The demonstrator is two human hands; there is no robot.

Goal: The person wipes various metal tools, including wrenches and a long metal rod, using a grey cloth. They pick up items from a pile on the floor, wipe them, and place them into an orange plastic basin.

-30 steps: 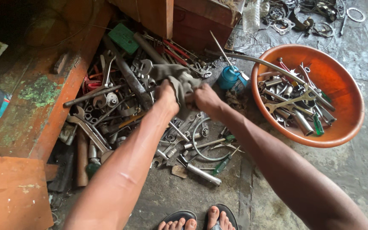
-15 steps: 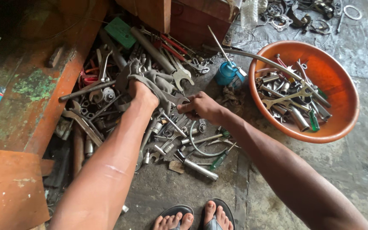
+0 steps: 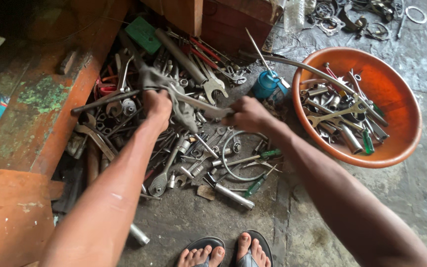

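A long flat metal tool point(image 3: 201, 104) — apparently a wrench, dull grey steel — is held roughly level above the heap of tools, running from upper left to lower right. A dirty grey rag point(image 3: 174, 91) is wrapped about its left part and hangs crumpled beneath the shaft. The rag end is gripped by the left hand point(image 3: 156, 105); the bare end is gripped by the right hand point(image 3: 245, 114) — the head type cannot be made out

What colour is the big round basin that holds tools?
Orange basin, seen best in the head view.
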